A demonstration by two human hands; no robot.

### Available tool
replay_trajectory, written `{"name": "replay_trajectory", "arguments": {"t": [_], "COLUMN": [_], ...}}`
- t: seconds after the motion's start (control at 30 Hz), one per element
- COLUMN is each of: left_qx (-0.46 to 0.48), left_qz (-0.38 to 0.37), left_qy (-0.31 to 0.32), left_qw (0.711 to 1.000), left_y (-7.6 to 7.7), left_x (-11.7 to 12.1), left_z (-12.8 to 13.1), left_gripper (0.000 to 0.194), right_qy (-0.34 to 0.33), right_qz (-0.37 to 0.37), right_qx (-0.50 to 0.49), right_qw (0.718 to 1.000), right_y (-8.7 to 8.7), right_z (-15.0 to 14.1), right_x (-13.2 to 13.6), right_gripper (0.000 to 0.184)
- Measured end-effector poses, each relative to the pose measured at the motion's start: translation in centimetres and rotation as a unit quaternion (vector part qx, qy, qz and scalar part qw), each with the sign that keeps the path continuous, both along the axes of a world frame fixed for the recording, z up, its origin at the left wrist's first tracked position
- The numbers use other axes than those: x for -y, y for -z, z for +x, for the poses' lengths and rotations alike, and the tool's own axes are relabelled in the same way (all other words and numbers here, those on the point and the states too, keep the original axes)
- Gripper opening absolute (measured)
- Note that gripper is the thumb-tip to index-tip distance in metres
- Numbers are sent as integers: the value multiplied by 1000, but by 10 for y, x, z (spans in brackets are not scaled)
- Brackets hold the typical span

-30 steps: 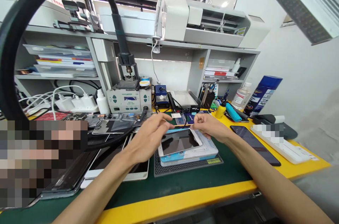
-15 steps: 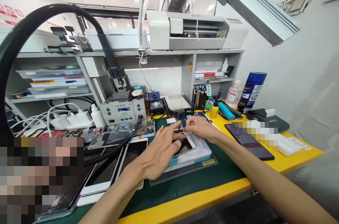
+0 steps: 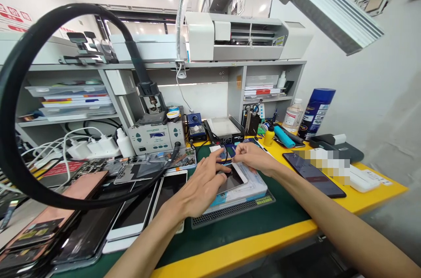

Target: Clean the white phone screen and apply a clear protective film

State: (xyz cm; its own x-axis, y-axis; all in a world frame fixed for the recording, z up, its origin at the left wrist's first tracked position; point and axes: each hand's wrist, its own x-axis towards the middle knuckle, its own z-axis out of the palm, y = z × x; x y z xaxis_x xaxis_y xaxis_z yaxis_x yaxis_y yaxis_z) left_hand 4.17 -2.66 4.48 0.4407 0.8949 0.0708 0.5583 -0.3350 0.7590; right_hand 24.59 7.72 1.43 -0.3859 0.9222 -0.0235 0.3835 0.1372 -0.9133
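My left hand (image 3: 200,188) lies over a white-framed phone (image 3: 234,178), fingers stretched forward and pressing on its dark screen. My right hand (image 3: 255,158) is at the phone's far edge, fingers curled and pinched on a small thin part that I cannot make out. The phone rests on a blue and white plate (image 3: 255,190) set on a grey ribbed mat (image 3: 240,208), in the middle of the green bench mat (image 3: 230,229).
Several phones and screens (image 3: 131,212) lie at the left. A hot-air station (image 3: 156,131) and a black hose loop (image 3: 19,76) stand behind. A blue spray can (image 3: 315,111), a bottle (image 3: 292,115) and a dark phone (image 3: 312,173) sit at the right. The yellow bench edge (image 3: 250,247) runs in front.
Both hands have come down from holding a thin strip above the phone; the left now rests flat on the screen. The camera has tilted upward and shifted a little.
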Motion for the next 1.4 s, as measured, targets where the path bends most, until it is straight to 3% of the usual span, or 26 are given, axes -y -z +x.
{"name": "replay_trajectory", "arguments": {"t": [0.37,0.57,0.87,1.4], "left_qx": [38,25,18,-45], "left_qz": [-15,-39,2,53], "left_qy": [-20,-18,-58,-82], "left_qw": [999,999,998,994], "left_y": [3,-4,7,-5], "left_x": [0,4,-1,-1], "left_z": [-9,-15,-27,-40], "left_gripper": [55,53,49,49], "right_qy": [14,19,24,15], "right_qz": [-4,-4,-4,-5], "right_qx": [11,20,22,20], "right_qw": [1000,1000,999,1000], "right_y": [-5,-7,-7,-5], "right_z": [-1,-2,-1,1], "right_x": [3,6,4,2], "right_gripper": [21,21,21,21]}}
